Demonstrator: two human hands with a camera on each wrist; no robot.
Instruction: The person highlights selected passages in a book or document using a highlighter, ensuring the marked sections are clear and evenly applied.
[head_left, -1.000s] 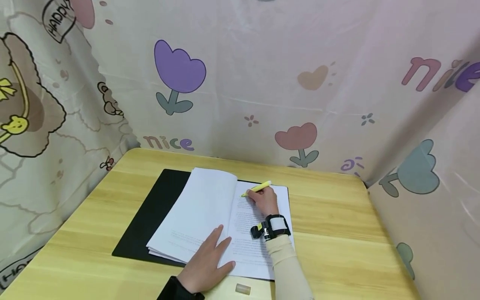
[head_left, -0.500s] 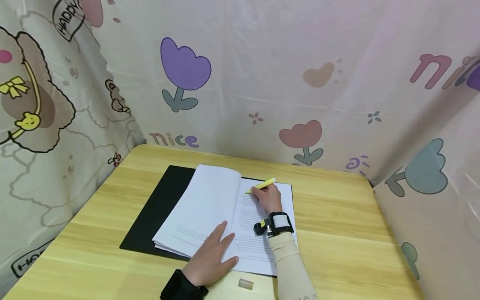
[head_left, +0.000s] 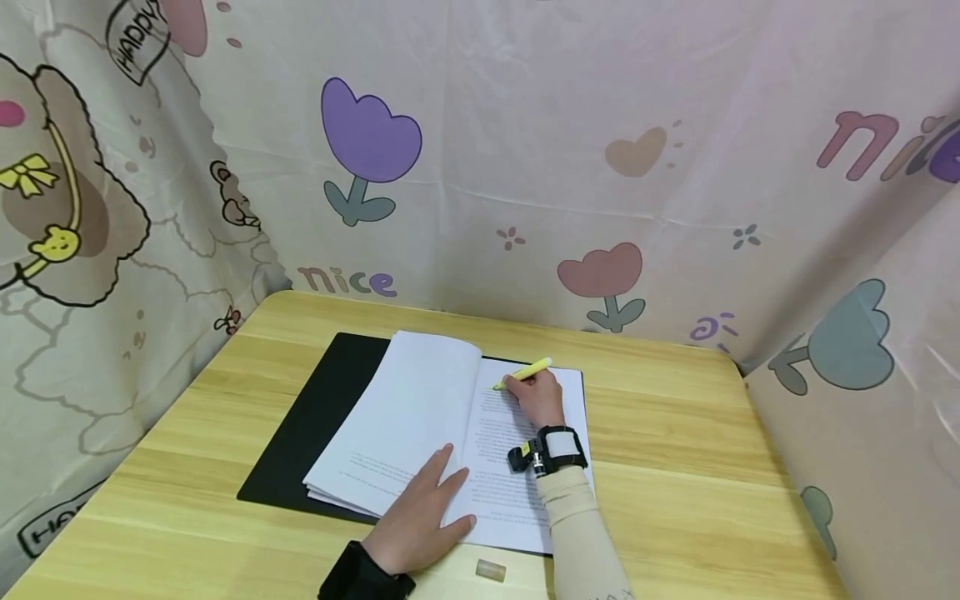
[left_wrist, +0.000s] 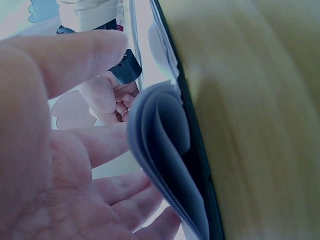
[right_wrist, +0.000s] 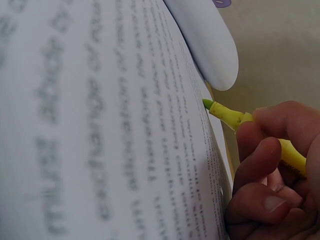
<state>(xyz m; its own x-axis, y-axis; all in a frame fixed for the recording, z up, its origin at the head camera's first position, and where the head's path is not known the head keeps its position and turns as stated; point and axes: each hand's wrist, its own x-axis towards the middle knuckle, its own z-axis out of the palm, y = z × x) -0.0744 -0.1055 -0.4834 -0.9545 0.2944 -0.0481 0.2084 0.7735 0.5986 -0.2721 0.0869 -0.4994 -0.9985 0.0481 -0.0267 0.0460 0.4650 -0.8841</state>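
Note:
A yellow highlighter (head_left: 531, 369) is pinched in my right hand (head_left: 540, 400), over the upper part of the printed right page (head_left: 498, 492). In the right wrist view, its green tip (right_wrist: 207, 103) meets the page near the lines of print; exact contact is hard to tell. My left hand (head_left: 416, 521) rests with spread fingers on the lower middle of the open pages, near the fold. The left page (head_left: 412, 400) is mostly blank with a few lines at the bottom. A black folder (head_left: 300, 450) lies beneath the sheets. In the left wrist view, the page edges (left_wrist: 165, 150) curl beside my fingers.
A small grey-brown piece (head_left: 491, 570) lies on the wooden table (head_left: 675, 467) just in front of the pages. Patterned curtains (head_left: 480, 150) stand behind the table and along both sides. Each wrist wears a black strap (head_left: 561, 448).
The head view has shifted slightly, so everything appears a little further right. The highlighter tip stays near the top lines, with at most a tiny move right. My left hand stays in place.

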